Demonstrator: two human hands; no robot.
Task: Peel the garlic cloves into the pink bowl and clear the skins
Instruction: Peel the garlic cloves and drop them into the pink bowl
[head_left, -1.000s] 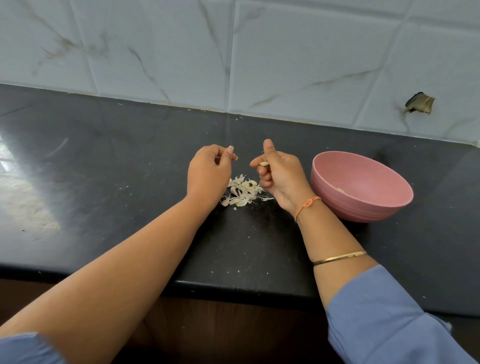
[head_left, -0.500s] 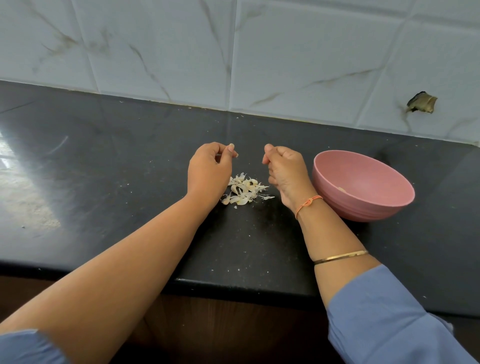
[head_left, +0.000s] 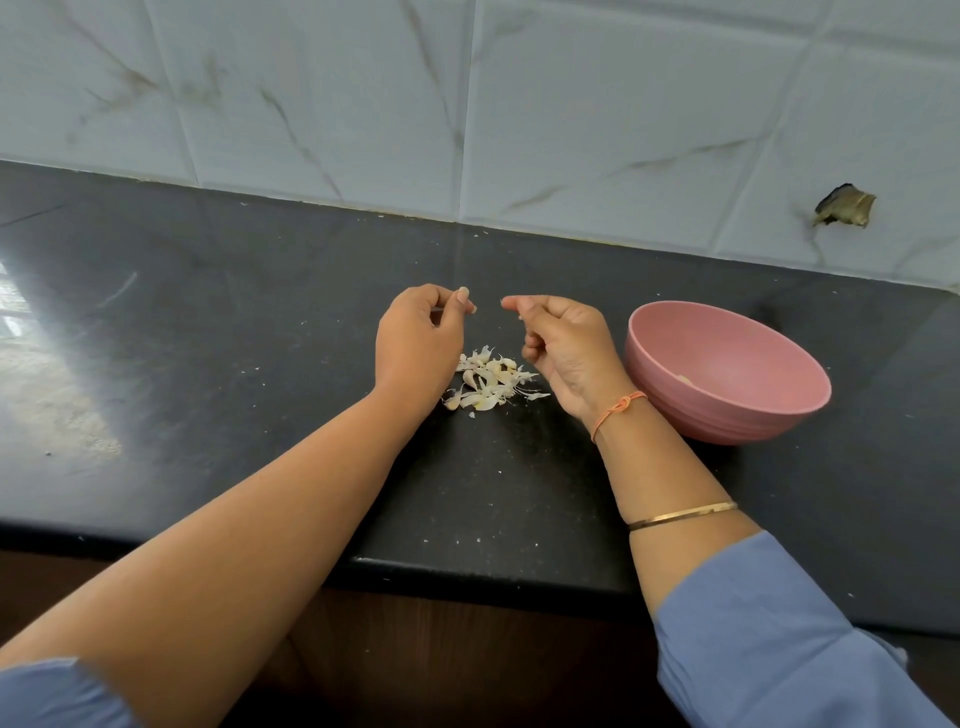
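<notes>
My left hand (head_left: 420, 343) hovers over the black counter with its thumb pressed to its curled fingers, and a thin pale sliver of garlic skin shows in the pinch. A small gap separates it from my right hand (head_left: 566, 345). That hand's fingers are curled round a garlic clove, which is almost wholly hidden, and its forefinger tip points left. A heap of garlic skins (head_left: 488, 382) lies on the counter below and between the hands. The pink bowl (head_left: 727, 332) stands just right of my right hand, with a pale peeled clove (head_left: 685, 380) inside.
The black stone counter (head_left: 234, 364) runs back to a white marbled tile wall (head_left: 571, 114) that has a broken hole (head_left: 847, 207) at the right. Tiny skin flecks dot the counter near its front edge (head_left: 467, 577). Glare covers the left side.
My right thumb, raised a second ago with the clove showing at the fingertips, has folded down. The right hand's fingers have closed over the clove. My left hand has hardly moved.
</notes>
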